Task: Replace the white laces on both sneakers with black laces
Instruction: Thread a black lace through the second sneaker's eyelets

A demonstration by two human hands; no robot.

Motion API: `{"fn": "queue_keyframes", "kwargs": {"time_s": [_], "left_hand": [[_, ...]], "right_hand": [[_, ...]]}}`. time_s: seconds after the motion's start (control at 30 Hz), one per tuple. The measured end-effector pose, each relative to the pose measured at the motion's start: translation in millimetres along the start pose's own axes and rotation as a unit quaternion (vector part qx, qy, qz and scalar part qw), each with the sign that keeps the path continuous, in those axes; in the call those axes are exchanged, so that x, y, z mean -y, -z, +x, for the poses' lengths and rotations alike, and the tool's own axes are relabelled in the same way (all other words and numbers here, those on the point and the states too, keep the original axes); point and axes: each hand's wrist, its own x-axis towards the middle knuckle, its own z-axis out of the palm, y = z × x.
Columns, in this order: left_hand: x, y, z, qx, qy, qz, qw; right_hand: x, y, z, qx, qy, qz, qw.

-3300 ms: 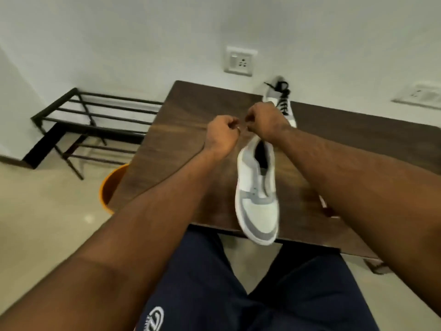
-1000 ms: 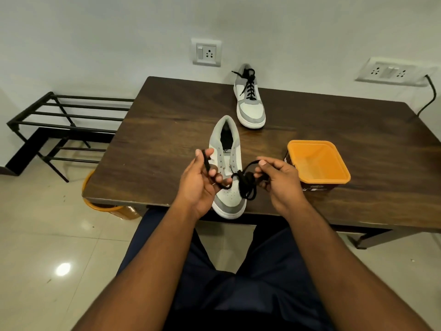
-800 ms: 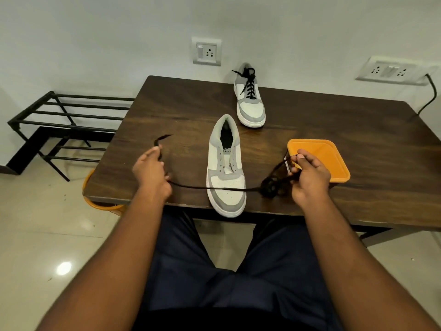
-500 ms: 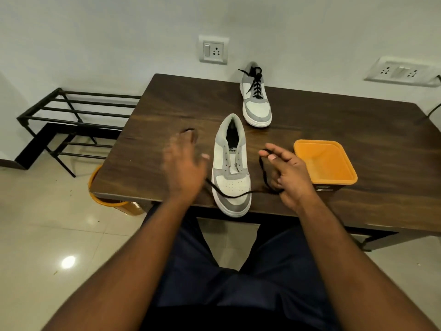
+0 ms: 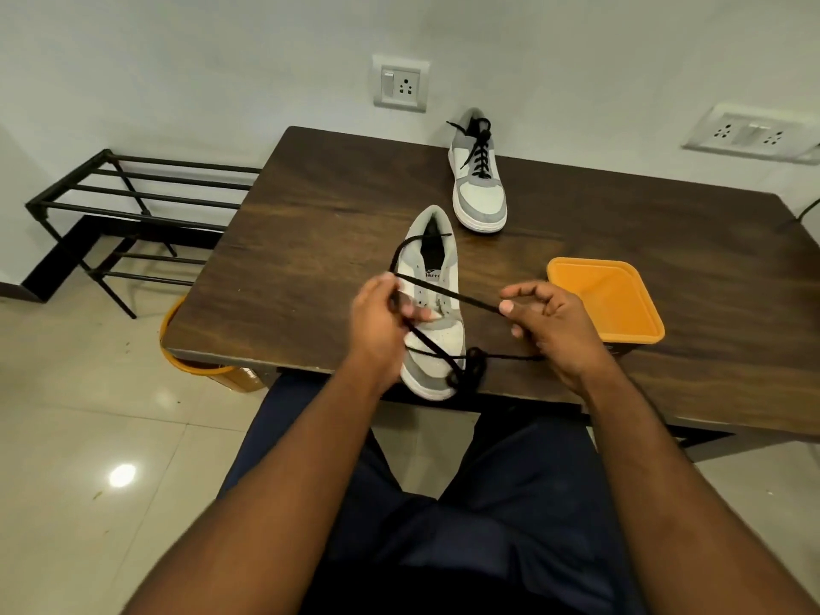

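Both hands [image 5: 377, 330] pinch black lace [image 5: 448, 295]; tongue [image 5: 431, 274] label unreadable.

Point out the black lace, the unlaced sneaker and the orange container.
black lace [image 5: 470, 300], head view, taut stretch between the hands
unlaced sneaker [image 5: 437, 335], head view, white toe area
orange container [image 5: 577, 262], head view, far rim

My left hand [image 5: 377, 324] and right hand [image 5: 548, 324] each pinch a black lace [image 5: 448, 295] stretched between them above an unlaced grey-and-white sneaker [image 5: 432, 304] at the near edge of the dark wooden tabletop [image 5: 310, 241]. A tangle of lace hangs near its toe. Farther back stands a black-laced sneaker [image 5: 479, 175]; an orange container [image 5: 605, 306] sits just beside my right grip.
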Motion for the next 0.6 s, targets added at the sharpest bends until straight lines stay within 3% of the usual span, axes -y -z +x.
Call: {"fn": "queue_keyframes", "kwargs": {"time_s": [0.1, 0.2, 0.33, 0.4, 0.47, 0.53, 0.6], "left_hand": [[-31, 32, 27, -0.186, -0.019, -0.039, 0.982], [-52, 67, 54, -0.324, -0.081, 0.027, 0.942], [-54, 95, 70, -0.386, -0.187, 0.220, 0.876], [-44, 87, 60, -0.347, -0.211, 0.387, 0.828], [-30, 63, 36, -0.216, -0.270, 0.517, 0.783], [-14, 32, 14, -0.006, -0.274, 0.549, 0.790], [1, 14, 2, 0.146, -0.235, 0.546, 0.791]], "right_hand": [[-10, 10, -2, 0.007, -0.011, -0.052, 0.999], [-11, 16, -4, 0.026, -0.022, -0.051, 0.998], [-4, 10, -2, 0.086, -0.016, -0.080, 0.993], [-1, 0, 1, 0.085, 0.004, -0.067, 0.994], [0, -12, 6, 0.076, 0.019, -0.036, 0.996], [1, -23, 9, 0.080, 0.027, -0.014, 0.996], [2, -29, 11, 0.087, 0.034, -0.012, 0.996]]}}
